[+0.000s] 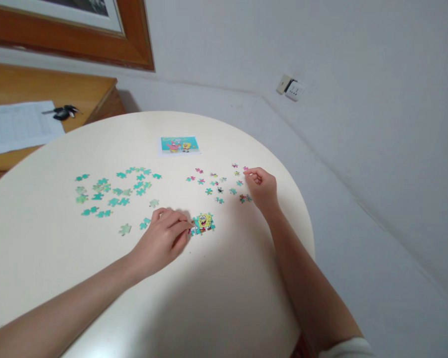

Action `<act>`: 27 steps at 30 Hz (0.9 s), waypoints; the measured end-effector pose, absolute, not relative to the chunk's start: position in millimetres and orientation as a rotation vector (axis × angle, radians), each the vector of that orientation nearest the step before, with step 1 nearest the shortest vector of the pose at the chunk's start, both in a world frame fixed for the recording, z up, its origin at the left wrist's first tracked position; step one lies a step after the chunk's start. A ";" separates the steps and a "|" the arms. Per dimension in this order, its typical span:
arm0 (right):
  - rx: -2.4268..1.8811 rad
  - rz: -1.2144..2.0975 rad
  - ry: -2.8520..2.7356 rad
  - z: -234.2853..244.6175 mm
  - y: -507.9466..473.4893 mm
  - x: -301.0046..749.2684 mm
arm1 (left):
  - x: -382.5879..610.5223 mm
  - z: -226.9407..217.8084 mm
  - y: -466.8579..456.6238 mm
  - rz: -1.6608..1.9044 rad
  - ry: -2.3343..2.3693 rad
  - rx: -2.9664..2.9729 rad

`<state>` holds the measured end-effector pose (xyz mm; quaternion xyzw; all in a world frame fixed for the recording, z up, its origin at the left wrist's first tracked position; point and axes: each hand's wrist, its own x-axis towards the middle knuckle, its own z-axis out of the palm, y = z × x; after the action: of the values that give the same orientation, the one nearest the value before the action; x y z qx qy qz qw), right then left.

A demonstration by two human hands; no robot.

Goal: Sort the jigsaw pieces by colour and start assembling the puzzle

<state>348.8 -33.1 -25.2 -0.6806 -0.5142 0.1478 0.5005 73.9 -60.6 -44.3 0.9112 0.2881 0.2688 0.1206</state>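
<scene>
Near the front middle of the table lies a small joined section of jigsaw puzzle [205, 222] with a yellow, smiling cartoon face. My left hand [168, 233] is closed at its left edge, thumb and index fingertips on a puzzle piece there. To the right, my right hand [262, 188] is closed in a pinch, the other fingers curled in. Its fingertips touch down beside a pink puzzle piece [245, 168]; whether anything is between them is hidden. Several loose colourful pieces [209, 191] lie between the two hands.
Several green and teal puzzle pieces [113, 202] are spread over the left of the round white table [97, 278]. A cartoon picture card [179, 144] lies at the back. Beyond stand a wooden cabinet [93, 89] with papers [22, 124] and keys [62, 112], and a wall.
</scene>
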 end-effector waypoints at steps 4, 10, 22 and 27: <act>-1.695 0.329 -1.249 -24.7 -33.2 351.3 | 74.1 -44.3 -60.1 0.793 0.847 2.663; -1.850 0.435 -1.397 -26.1 -35.0 367.4 | 73.7 -44.3 -59.7 0.789 0.844 2.669; -2.035 0.630 -1.782 -20.9 -41.8 384.5 | 73.4 -44.6 -59.9 0.782 0.845 2.669; -2.062 0.666 -1.807 -21.1 -42.3 382.9 | 73.5 -44.6 -59.8 0.770 0.855 2.656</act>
<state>382.9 -42.3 -21.1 -0.7216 -0.6321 0.2329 0.1595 73.5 -59.8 -44.6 0.9106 0.2930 0.2641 0.1232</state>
